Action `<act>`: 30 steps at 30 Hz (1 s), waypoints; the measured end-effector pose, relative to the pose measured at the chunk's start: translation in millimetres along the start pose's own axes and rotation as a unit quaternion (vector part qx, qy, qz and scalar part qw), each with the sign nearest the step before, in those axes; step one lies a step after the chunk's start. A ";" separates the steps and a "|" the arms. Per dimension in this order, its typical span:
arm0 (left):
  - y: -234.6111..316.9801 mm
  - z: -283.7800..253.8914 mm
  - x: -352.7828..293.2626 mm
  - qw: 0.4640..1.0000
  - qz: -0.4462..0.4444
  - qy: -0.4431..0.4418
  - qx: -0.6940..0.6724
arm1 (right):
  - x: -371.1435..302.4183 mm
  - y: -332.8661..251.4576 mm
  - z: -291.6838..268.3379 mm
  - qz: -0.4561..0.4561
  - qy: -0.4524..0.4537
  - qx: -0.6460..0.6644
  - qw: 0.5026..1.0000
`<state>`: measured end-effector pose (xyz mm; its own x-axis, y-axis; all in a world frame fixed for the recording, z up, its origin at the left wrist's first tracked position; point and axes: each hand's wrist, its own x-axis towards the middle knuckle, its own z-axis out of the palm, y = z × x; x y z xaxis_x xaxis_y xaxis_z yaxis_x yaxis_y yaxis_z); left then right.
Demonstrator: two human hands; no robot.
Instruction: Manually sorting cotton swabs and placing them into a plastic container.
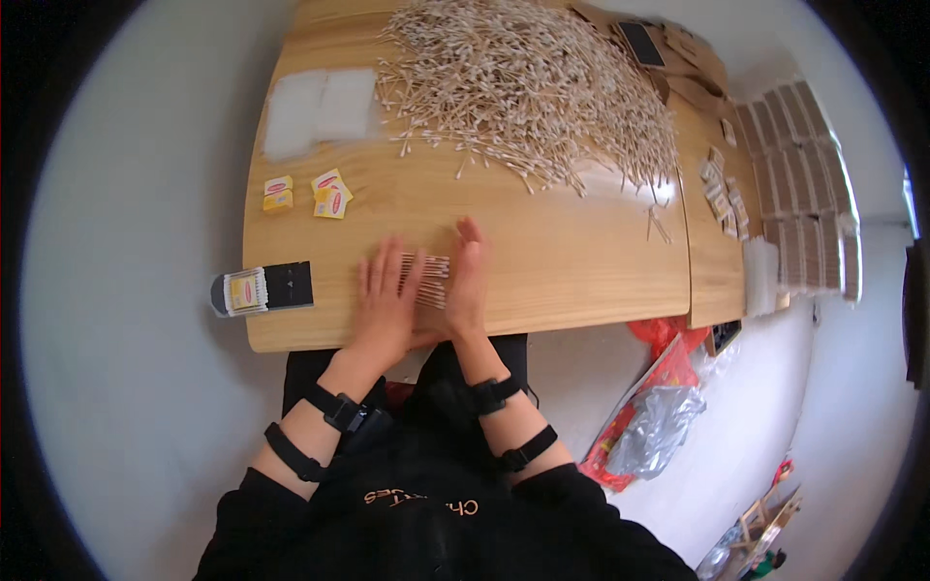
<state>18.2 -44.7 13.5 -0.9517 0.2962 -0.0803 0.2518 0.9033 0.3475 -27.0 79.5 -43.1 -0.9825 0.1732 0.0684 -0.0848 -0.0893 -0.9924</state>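
A small batch of cotton swabs lies side by side on the table between my two hands, near the front edge. My left hand rests over the left ends of the swabs, its fingers spread and slightly blurred. On the other side, my right hand stands on edge against their right ends, with fingers stretched out. Left of my hands, a black holder sits at the table edge with a clear pack of swabs on it, a yellow card inside. Small yellow-and-white cards lie beyond.
A big heap of loose swabs covers the far table. Clear plastic bags lie far left. A phone rests on brown material at the back. Tall white stacks stand right; red and grey bags are on the floor.
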 end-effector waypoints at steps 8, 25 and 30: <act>-3.2 3.8 1.1 1.000 -0.020 -0.014 0.020 | -11.1 -2.9 -0.4 0.017 -0.040 -0.013 0.999; -6.6 8.1 -6.7 0.999 -0.034 0.038 -0.010 | -3.3 -12.1 15.0 0.061 0.013 0.101 0.993; -7.7 14.7 -9.5 0.999 -0.035 0.035 -0.004 | -6.3 3.1 19.6 0.043 -0.034 0.096 0.994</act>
<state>28.0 -49.9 -2.2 -0.9769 0.2104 -0.0386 0.1838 0.9179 0.3517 -24.3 58.9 -44.6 -0.9958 0.0915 -0.0028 -0.0237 -0.2872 -0.9576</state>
